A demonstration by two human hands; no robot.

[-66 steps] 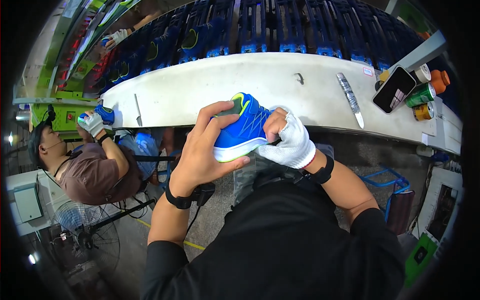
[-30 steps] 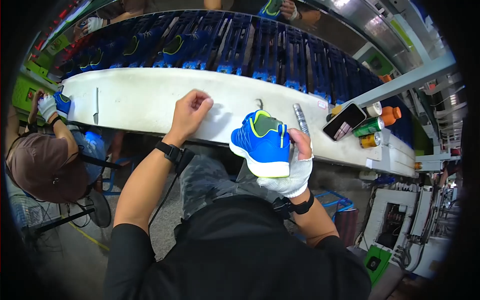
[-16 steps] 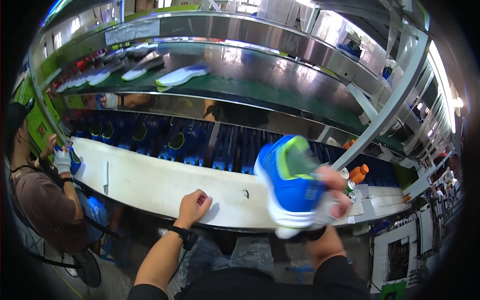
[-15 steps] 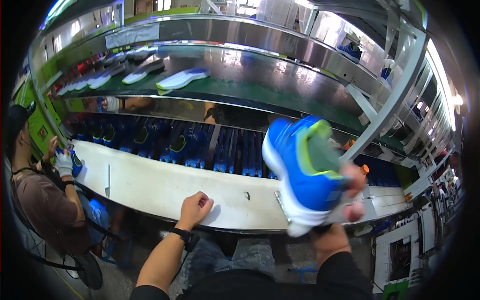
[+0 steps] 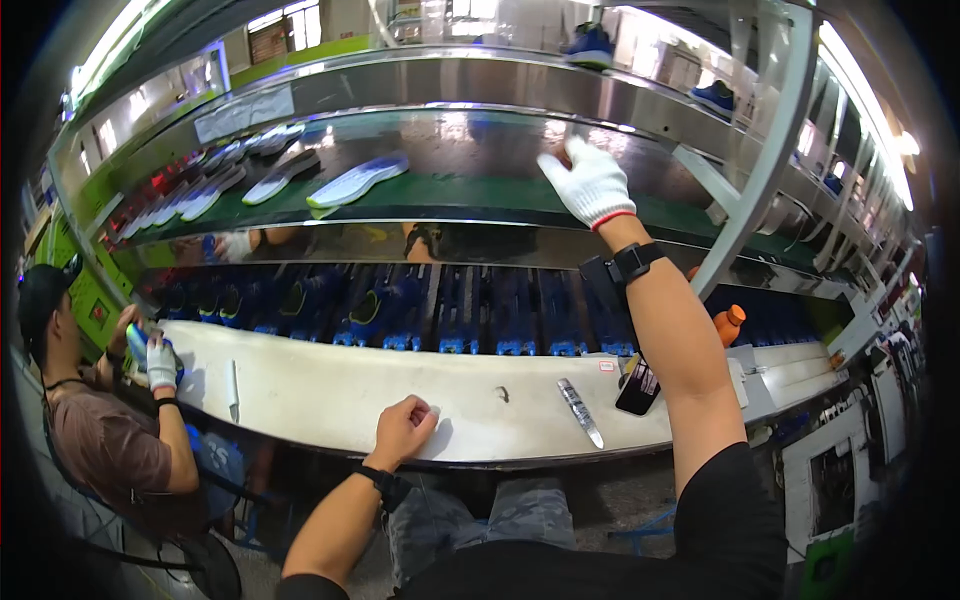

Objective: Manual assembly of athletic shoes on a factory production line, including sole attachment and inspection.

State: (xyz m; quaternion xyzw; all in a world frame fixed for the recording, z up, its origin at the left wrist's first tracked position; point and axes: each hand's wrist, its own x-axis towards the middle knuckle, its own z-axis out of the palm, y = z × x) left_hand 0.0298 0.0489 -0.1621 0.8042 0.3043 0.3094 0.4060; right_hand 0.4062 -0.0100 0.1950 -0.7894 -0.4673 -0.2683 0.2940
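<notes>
My right hand, in a white knit glove with a red cuff, is raised over the dark green-edged shelf. Its thumb stands apart from the fingers, which are partly blurred, and it holds nothing. Above and beyond it, a blue shoe rests on the top ledge. My bare left hand is close to the front edge of the white bench. Its fingers are curled in, with no object showing in them. On the bench to its right lie a slim silver tool and a phone.
Several pale soles lie on the shelf's left. Below runs a rack with blue shoes. A slanted metal post and an orange bottle stand right. A co-worker handles a shoe at left; a thin white tool lies nearby.
My right hand has moved up and away from the bench and let go of the blue shoe, which now sits on the top ledge. My left hand stays curled at the bench edge.
</notes>
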